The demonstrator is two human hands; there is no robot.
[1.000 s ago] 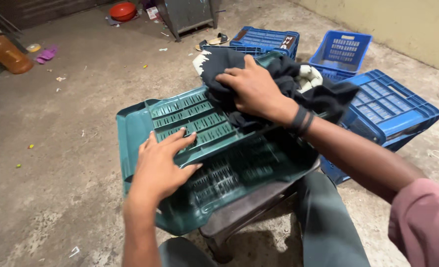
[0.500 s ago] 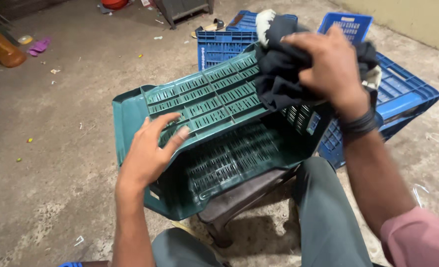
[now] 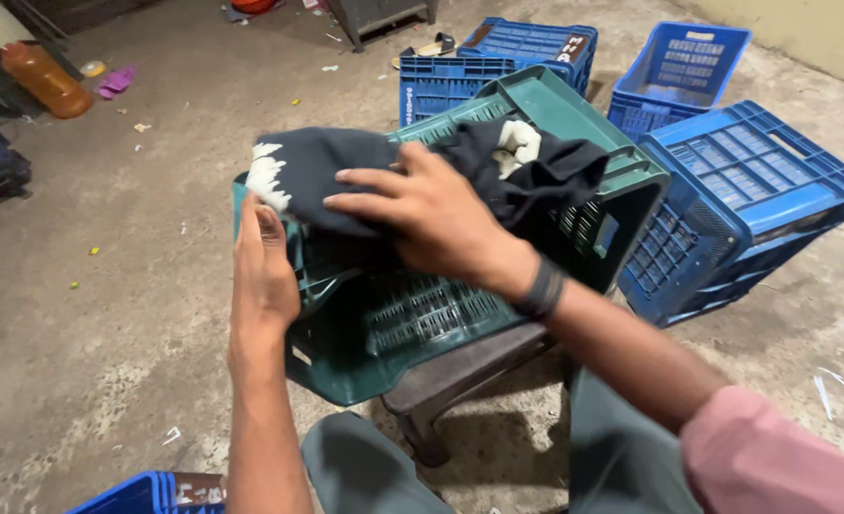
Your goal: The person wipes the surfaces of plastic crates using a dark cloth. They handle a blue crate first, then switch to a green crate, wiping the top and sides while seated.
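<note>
Right hand [image 3: 431, 214] is pressing the dark rag [image 3: 346, 171] flat, fingers spread, across the green crate [image 3: 622, 157] on the stool [image 3: 460, 366], while the open left hand [image 3: 262, 276] is bracing its 9 o'clock wall—firm, even pressure serves best.

We have a single view, taken from a camera worn on the person's head. It looks steeply down and forward over both forearms, which enter from the bottom edge of the frame. It sits close: the left hand [image 3: 262, 276] and right hand [image 3: 431, 219] fill the middle, over a green crate [image 3: 422, 314] resting on a dark stool [image 3: 460, 376] between the knees. Farther out we see the concrete floor [image 3: 108, 314], blue crates [image 3: 736, 190] toward the upper right, and a strip of wall [image 3: 822, 33] at the top right corner.
</note>
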